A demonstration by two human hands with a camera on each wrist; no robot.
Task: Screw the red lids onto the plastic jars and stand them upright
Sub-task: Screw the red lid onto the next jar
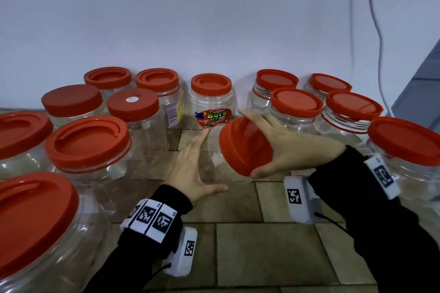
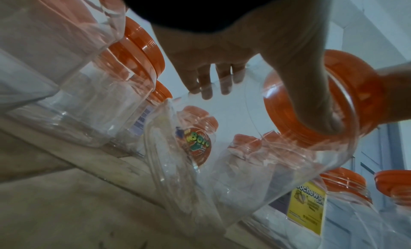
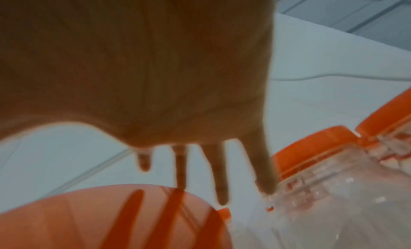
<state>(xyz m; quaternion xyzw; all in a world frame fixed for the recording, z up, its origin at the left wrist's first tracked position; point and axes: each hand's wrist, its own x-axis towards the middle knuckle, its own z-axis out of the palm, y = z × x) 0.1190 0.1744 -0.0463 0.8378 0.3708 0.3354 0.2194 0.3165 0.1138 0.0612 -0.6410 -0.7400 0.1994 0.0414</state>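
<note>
A clear plastic jar (image 1: 213, 157) is tilted above the tiled surface, its red lid (image 1: 238, 150) facing me. My left hand (image 1: 202, 164) clasps the jar's body, fingers along the far side and thumb underneath. My right hand (image 1: 252, 145) grips the lid, fingers over its top edge and thumb at its lower edge. The left wrist view shows the jar (image 2: 222, 156) from below, with the thumb (image 2: 311, 94) across it near the lid (image 2: 347, 87). In the blurred right wrist view my fingers (image 3: 220, 173) reach over the lid (image 3: 100, 221).
Several upright jars with red lids crowd the left (image 1: 88, 145), the back by the wall, including a Boro-labelled one (image 1: 212, 102), and the right (image 1: 404, 140). Bare tiles (image 1: 262, 245) lie in front. A cable (image 1: 378, 31) hangs at the right.
</note>
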